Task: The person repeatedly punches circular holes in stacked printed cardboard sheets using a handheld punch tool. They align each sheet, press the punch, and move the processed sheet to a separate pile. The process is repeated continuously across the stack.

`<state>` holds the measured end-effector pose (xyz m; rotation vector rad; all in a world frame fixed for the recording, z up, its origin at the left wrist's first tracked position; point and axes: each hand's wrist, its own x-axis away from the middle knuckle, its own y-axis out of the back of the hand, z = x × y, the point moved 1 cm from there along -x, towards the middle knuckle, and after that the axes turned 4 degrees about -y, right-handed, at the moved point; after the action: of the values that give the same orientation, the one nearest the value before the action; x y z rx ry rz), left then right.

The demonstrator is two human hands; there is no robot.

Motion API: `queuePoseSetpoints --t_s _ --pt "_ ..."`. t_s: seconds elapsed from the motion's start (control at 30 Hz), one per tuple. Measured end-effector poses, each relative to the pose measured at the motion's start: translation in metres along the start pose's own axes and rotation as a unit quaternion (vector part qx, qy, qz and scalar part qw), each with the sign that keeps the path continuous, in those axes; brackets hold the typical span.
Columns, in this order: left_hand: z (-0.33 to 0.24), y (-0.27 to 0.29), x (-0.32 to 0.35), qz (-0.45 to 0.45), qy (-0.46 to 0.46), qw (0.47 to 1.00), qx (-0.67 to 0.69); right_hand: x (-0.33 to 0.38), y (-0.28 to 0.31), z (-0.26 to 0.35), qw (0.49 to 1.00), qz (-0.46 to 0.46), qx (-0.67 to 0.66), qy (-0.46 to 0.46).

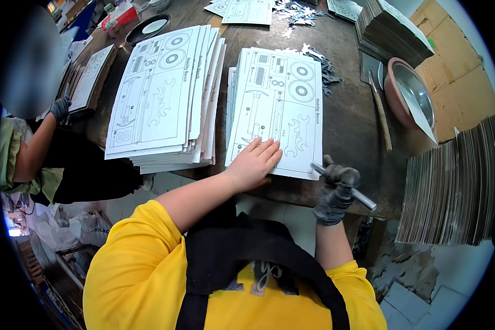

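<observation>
My bare left hand [255, 163] lies flat on the lower part of a white printed sheet [289, 118], its fingers stretched out. Line drawings of wrenches, rings and other tools cover the sheet, which tops a low stack on the table. In a dark grey glove, my right hand [337, 184] is closed around a slim silver metal rod [364, 199]. The rod slants across the sheet's lower right corner; whether it touches the paper I cannot tell. Left of this stack stands a taller pile of similar printed sheets [154, 93], slightly fanned at its edges.
Small wrench-shaped metal pieces [325, 69] lie beyond the sheet. To the right are a wooden-handled tool [380, 113], a pink-rimmed bowl [392, 91] and a tall stack of grey-brown boards [451, 187]. A co-worker's gloved hand [59, 109] is at the far left, beside another board stack.
</observation>
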<state>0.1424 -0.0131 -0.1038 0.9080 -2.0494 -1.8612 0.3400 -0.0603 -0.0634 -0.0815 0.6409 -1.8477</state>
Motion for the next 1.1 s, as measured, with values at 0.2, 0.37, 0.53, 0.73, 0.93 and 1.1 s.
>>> queuePoseSetpoints --t_s 0.2,0.37,0.53,0.73,0.93,1.1 --pt "-0.017 0.035 -0.012 0.01 0.012 0.998 -0.064 -0.017 0.022 0.036 0.997 -0.001 -0.018 0.073" --pt "0.0 0.149 -0.004 -0.185 0.076 0.977 -0.074 -0.025 0.03 0.051 0.992 -0.064 -0.05 0.099" --pt "0.051 0.181 0.076 -0.251 0.206 0.918 -0.226 -0.029 0.024 0.035 0.995 -0.026 -0.048 0.085" --pt "0.084 0.159 0.162 -0.068 0.354 0.93 -0.074 -0.043 -0.001 -0.004 0.996 0.022 -0.081 0.012" --pt "0.029 0.091 0.012 -0.072 0.127 0.981 0.127 -0.088 -0.04 -0.071 0.999 0.029 -0.035 0.004" --pt "0.042 -0.003 -0.019 -0.037 0.173 0.984 0.027 -0.126 -0.07 -0.121 0.996 0.086 -0.032 0.003"
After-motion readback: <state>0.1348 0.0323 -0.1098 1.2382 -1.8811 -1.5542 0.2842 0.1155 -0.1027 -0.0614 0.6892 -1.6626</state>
